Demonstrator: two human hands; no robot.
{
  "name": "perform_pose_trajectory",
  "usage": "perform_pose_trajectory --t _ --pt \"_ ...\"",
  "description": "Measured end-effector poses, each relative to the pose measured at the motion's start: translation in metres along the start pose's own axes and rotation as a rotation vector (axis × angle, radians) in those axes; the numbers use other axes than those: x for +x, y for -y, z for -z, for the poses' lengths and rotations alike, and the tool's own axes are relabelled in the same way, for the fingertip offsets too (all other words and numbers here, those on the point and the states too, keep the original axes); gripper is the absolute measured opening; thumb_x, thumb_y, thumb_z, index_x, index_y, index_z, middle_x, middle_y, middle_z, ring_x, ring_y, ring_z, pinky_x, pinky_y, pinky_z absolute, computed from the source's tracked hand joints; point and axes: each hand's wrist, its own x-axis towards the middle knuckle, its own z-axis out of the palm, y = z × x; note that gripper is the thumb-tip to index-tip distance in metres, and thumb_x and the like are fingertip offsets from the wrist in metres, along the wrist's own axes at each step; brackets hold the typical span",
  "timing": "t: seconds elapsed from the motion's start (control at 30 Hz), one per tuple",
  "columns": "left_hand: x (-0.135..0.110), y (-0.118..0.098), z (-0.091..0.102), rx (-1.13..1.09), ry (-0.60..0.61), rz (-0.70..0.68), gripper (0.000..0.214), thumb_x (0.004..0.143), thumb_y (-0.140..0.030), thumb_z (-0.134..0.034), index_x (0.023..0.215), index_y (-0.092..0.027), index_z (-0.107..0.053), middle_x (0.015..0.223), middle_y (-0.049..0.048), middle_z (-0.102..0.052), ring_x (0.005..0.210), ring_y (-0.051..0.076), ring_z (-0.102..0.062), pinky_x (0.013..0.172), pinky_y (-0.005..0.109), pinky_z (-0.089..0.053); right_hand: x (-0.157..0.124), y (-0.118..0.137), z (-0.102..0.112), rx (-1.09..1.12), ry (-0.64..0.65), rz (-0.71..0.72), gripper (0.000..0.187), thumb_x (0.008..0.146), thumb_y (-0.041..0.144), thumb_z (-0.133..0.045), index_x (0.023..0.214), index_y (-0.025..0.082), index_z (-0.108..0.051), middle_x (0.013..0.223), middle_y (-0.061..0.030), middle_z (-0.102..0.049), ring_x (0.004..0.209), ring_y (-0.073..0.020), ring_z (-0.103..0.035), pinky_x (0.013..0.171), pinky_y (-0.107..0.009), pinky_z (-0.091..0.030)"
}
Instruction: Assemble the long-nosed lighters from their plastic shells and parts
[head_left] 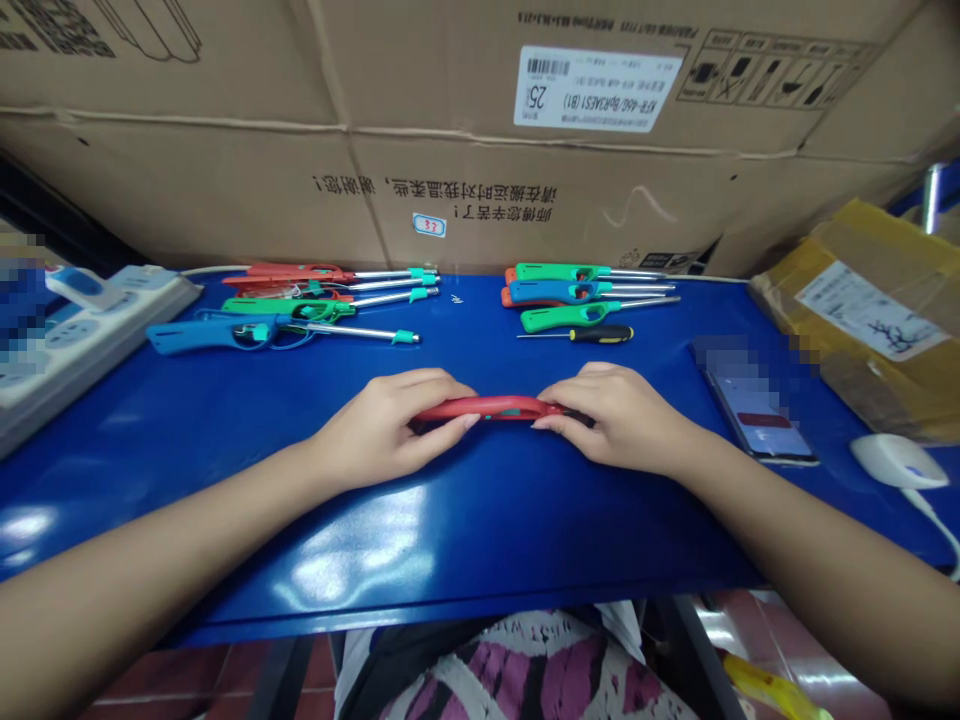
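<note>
My left hand and my right hand both grip a red lighter handle lying across the middle of the blue table. Each hand is closed over one end, fingers curled on top, so only the middle stretch of the red body shows. A pile of long-nosed lighters in red, green and blue lies at the back left. A second group of lighters lies at the back right, with a black and yellow screwdriver just in front of it.
Large cardboard boxes wall off the back. A white power strip sits at the left edge. A phone, a white mouse and a yellow-taped parcel are on the right.
</note>
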Motion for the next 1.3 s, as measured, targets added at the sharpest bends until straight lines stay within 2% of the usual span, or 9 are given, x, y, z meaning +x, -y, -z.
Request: perform_pose_trajectory --t 0.2,0.27,0.37,0.57,0.67,0.77,0.87,1.03,1.3 --pt "-0.002 -0.002 -0.003 -0.035 -0.037 -0.051 0.023 0.096 -0.020 -0.066 0.117 -0.013 -0.071 0.103 0.0061 -0.075 0.090 0.013 -0.069 0.083 0.020 -0.053 0.002 0.004 0.000 0.031 0.031 -0.011 0.025 0.101 0.034 -0.056 0.115 0.018 -0.069 0.095 -0.0037 -0.076 0.082 -0.0194 -0.068 0.076 -0.034 -0.045" --pt "-0.003 -0.005 -0.005 -0.071 -0.022 -0.050 0.024 0.096 -0.019 -0.065 0.118 -0.014 -0.072 0.102 0.0062 -0.076 0.088 0.013 -0.070 0.082 0.020 -0.054 0.003 0.006 0.000 0.059 0.028 0.024 0.027 0.103 0.033 -0.054 0.120 0.018 -0.067 0.106 -0.0059 -0.075 0.093 -0.0205 -0.069 0.081 -0.035 -0.047" --pt "-0.004 -0.010 -0.007 -0.099 -0.019 -0.051 0.024 0.095 -0.020 -0.067 0.117 -0.013 -0.073 0.098 0.0064 -0.077 0.081 0.013 -0.071 0.076 0.021 -0.056 0.004 0.009 -0.002 0.111 -0.007 0.083 0.024 0.103 0.030 -0.054 0.119 0.019 -0.068 0.113 -0.0068 -0.074 0.101 -0.0208 -0.067 0.088 -0.036 -0.049" --pt "0.000 -0.012 -0.011 -0.091 -0.099 -0.048 0.024 0.090 -0.021 -0.073 0.114 -0.015 -0.075 0.097 0.0057 -0.078 0.083 0.013 -0.073 0.078 0.020 -0.057 0.005 0.013 -0.005 0.243 -0.204 0.169 0.015 0.097 0.023 -0.063 0.109 0.017 -0.069 0.097 -0.0078 -0.074 0.087 -0.0184 -0.065 0.079 -0.034 -0.053" --pt "0.001 -0.009 -0.011 -0.085 -0.190 -0.010 0.024 0.085 -0.026 -0.079 0.108 -0.016 -0.076 0.097 0.0056 -0.078 0.085 0.015 -0.074 0.080 0.022 -0.059 0.005 0.012 -0.003 0.251 -0.246 0.146 0.011 0.096 0.021 -0.064 0.105 0.019 -0.069 0.092 -0.0071 -0.074 0.083 -0.0190 -0.064 0.077 -0.035 -0.053" --pt "0.000 -0.007 -0.009 -0.062 -0.243 0.042 0.025 0.086 -0.028 -0.078 0.109 -0.018 -0.076 0.101 0.0062 -0.079 0.089 0.017 -0.075 0.085 0.024 -0.059 0.004 0.009 0.000 0.229 -0.269 0.096 0.010 0.095 0.021 -0.064 0.104 0.021 -0.068 0.091 -0.0063 -0.074 0.084 -0.0198 -0.064 0.078 -0.036 -0.053" --pt "-0.001 -0.007 -0.007 -0.056 -0.210 0.035 0.024 0.093 -0.026 -0.070 0.114 -0.017 -0.073 0.109 0.0075 -0.078 0.097 0.017 -0.075 0.092 0.025 -0.058 0.003 0.007 0.002 0.197 -0.287 0.080 0.010 0.095 0.022 -0.065 0.104 0.022 -0.068 0.092 -0.0061 -0.074 0.083 -0.0200 -0.064 0.077 -0.037 -0.053" --pt "-0.004 -0.009 -0.007 -0.065 -0.106 -0.017 0.024 0.099 -0.024 -0.061 0.120 -0.016 -0.067 0.115 0.0087 -0.076 0.104 0.018 -0.073 0.096 0.026 -0.058 0.003 0.009 -0.001 0.199 -0.278 0.115 0.014 0.095 0.022 -0.066 0.109 0.021 -0.068 0.094 -0.0066 -0.074 0.084 -0.0192 -0.064 0.077 -0.036 -0.053" --pt "-0.006 -0.010 -0.008 -0.032 -0.116 -0.062 0.028 0.098 -0.022 -0.062 0.125 -0.015 -0.065 0.119 0.0096 -0.076 0.108 0.018 -0.073 0.099 0.027 -0.057 0.003 0.015 -0.005 0.194 -0.355 0.064 0.006 0.095 0.023 -0.066 0.097 0.019 -0.070 0.080 -0.0046 -0.070 0.075 -0.0180 -0.061 0.071 -0.034 -0.051"
